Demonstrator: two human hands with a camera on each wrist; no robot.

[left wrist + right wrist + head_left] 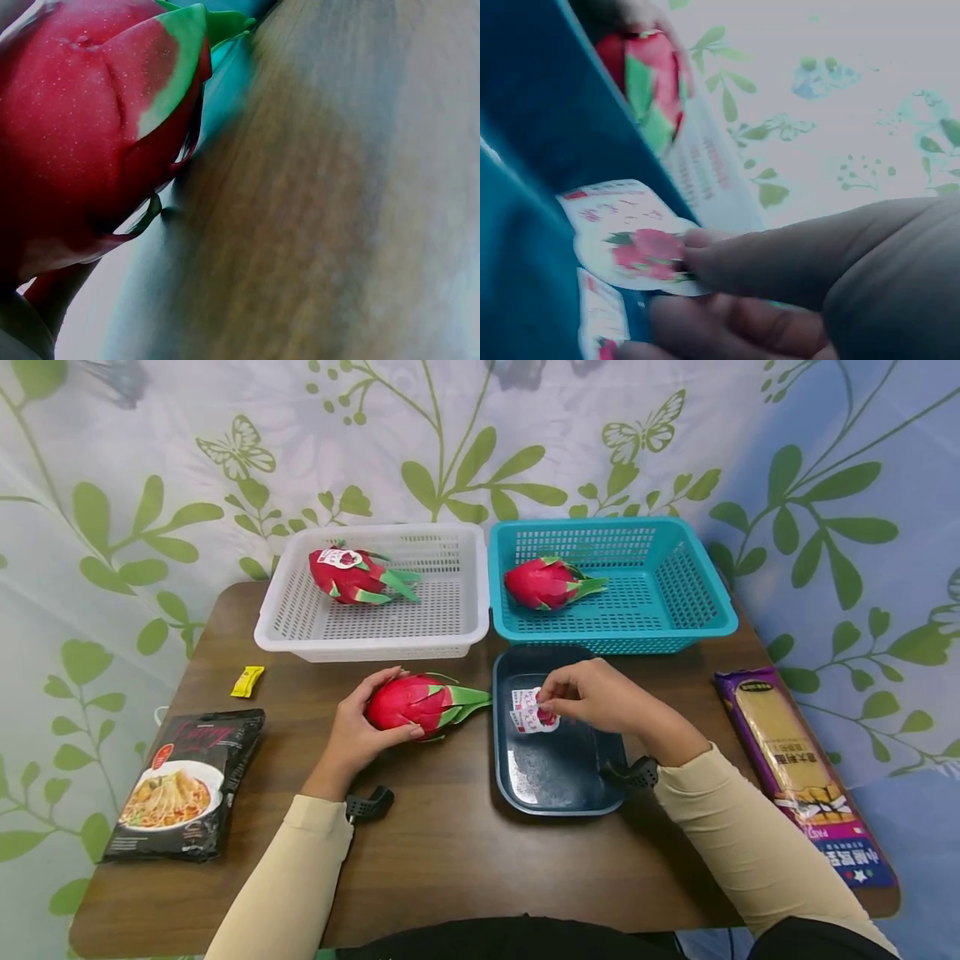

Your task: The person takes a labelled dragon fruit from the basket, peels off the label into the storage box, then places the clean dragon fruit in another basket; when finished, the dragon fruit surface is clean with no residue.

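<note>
My left hand (pixel 360 731) holds a dragon fruit (pixel 408 703) on the table, thumb in front and fingers behind it. Its red skin and green-tipped scales fill the left part of the left wrist view. Over the dark blue tray (pixel 558 785), my right hand (pixel 596 697) pinches a white sticker (pixel 634 251) printed with a dragon fruit picture. Another sticker (pixel 601 315) lies in the tray just below it. A dragon fruit with a sticker on it (pixel 333 581) lies in the white basket (pixel 375 647), and another dragon fruit (pixel 540 583) in the turquoise basket (pixel 615 639).
At the left lie a small yellow packet (pixel 247 682) and a black noodle bag (pixel 183 785). A purple pasta package (pixel 802 768) lies along the right edge of the wooden table (pixel 442 860). Patterned cloth (pixel 420 435) hangs behind the baskets.
</note>
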